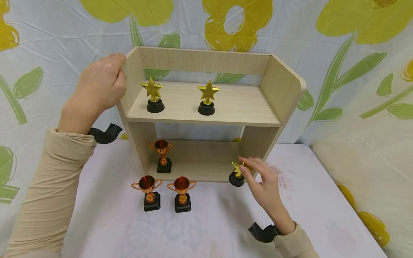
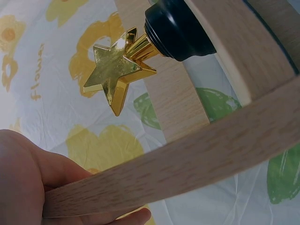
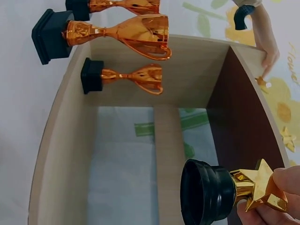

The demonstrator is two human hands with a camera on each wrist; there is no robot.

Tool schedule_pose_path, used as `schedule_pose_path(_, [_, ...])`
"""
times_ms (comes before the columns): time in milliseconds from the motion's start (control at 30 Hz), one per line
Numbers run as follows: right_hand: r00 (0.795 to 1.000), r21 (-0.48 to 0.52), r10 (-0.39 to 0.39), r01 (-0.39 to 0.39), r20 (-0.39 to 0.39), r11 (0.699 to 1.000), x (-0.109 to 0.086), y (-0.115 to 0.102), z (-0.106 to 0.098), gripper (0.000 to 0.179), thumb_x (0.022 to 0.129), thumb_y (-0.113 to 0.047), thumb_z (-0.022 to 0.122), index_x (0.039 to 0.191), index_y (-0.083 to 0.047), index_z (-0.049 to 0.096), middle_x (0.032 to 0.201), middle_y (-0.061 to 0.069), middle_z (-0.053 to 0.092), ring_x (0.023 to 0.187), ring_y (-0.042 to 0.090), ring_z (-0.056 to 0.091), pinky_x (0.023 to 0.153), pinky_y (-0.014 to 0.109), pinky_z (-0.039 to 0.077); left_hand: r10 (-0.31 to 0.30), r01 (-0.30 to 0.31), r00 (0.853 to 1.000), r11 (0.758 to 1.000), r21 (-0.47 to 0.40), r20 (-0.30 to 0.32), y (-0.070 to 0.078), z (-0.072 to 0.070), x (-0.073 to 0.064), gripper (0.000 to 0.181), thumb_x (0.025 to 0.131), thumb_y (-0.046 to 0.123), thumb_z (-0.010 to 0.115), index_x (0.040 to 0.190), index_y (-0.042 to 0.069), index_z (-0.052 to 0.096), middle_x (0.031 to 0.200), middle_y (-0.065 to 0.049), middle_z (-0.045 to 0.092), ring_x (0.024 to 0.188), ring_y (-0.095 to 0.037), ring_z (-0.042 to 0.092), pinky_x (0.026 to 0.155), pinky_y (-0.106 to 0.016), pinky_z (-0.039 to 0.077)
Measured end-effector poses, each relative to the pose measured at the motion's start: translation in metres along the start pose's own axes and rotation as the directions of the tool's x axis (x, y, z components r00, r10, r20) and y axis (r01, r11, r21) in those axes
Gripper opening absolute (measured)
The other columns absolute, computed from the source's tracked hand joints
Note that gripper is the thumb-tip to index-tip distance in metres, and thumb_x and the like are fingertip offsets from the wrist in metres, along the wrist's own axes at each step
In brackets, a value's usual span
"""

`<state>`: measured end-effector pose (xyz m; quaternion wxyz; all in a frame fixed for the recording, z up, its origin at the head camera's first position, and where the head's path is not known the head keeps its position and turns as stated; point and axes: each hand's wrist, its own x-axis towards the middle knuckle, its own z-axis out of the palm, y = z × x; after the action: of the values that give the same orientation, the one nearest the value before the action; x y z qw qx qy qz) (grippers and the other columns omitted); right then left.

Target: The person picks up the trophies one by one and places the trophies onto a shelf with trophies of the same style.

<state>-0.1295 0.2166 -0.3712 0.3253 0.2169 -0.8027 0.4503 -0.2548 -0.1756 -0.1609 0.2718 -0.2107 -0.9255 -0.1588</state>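
My left hand (image 1: 100,80) grips the upper left side panel of a light wooden shelf (image 1: 206,61); in the left wrist view the panel passes between thumb and fingers. With the fingertips of my right hand (image 1: 265,184), I pinch a gold star trophy (image 3: 206,193) by its star. Its black round base is tilted, at the right front of the lower board. On the upper board stand two more star trophies, a left one (image 1: 155,105) and a middle one (image 1: 207,108). A copper cup trophy (image 1: 164,165) stands at the left of the lower board.
Two more copper cup trophies, a left one (image 1: 151,201) and a right one (image 1: 183,203), stand on the white table (image 1: 206,236) before the shelf. Behind the shelf hangs a flower-printed cloth (image 1: 290,21). The shelf's right panel (image 1: 285,86) rises beside my right hand.
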Motion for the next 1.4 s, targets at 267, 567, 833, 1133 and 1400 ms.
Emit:
schedule_pose_path(267, [1.000,-0.001,-0.022,0.022,-0.010,1.000,0.007,-0.002,-0.004,0.032,0.081,0.012,0.071,0.111,-0.001,0.073,0.102,0.007,0.071,0.102,0.013,0.064,0.103,0.028,0.041,0.010,-0.010,1.000,1.000,0.000,-0.004,0.000,0.000,0.000,0.023,0.094,0.004,0.029,0.097,-0.005,0.050,0.112,-0.029,0.057,0.100,-0.048,0.051,0.089,-0.063,0.036])
schedule_pose_path(567, [0.999,0.011,-0.029,0.030,-0.019,0.999,0.015,-0.007,-0.008,0.031,0.082,0.013,0.070,0.111,0.002,0.072,0.102,0.014,0.070,0.109,0.016,0.062,0.104,0.028,0.042,-0.003,0.003,1.000,1.000,0.002,0.001,0.000,0.000,0.000,0.020,0.094,0.004,0.030,0.095,-0.004,0.048,0.101,-0.027,0.054,0.092,-0.046,0.049,0.083,-0.063,0.036])
schedule_pose_path(833, [0.997,0.019,-0.060,0.061,-0.039,0.998,0.021,-0.008,-0.011,0.031,0.080,0.016,0.069,0.110,0.005,0.072,0.101,0.015,0.071,0.106,0.014,0.062,0.103,0.028,0.042,-0.002,0.002,1.000,1.000,-0.003,0.005,0.000,0.000,0.000,0.022,0.094,0.005,0.029,0.098,-0.005,0.049,0.111,-0.028,0.057,0.098,-0.047,0.050,0.088,-0.063,0.036])
schedule_pose_path(1133, [0.998,-0.004,-0.054,0.054,-0.043,0.999,0.029,-0.012,-0.018,0.032,0.081,0.015,0.069,0.111,0.004,0.072,0.103,0.015,0.071,0.106,0.012,0.063,0.104,0.029,0.042,-0.006,0.006,1.000,1.000,-0.007,0.014,0.000,-0.001,0.000,0.023,0.094,0.005,0.029,0.099,-0.006,0.049,0.118,-0.029,0.057,0.104,-0.048,0.051,0.091,-0.064,0.035])
schedule_pose_path(1400, [0.994,0.004,-0.081,0.082,-0.071,0.997,0.035,-0.015,-0.021,0.032,0.081,0.017,0.067,0.110,0.004,0.072,0.103,0.016,0.071,0.108,0.015,0.062,0.103,0.029,0.043,-0.006,0.006,1.000,1.000,-0.005,0.014,0.001,0.000,0.001,0.026,0.094,0.005,0.029,0.102,-0.007,0.051,0.126,-0.028,0.056,0.110,-0.050,0.052,0.094,-0.065,0.035])
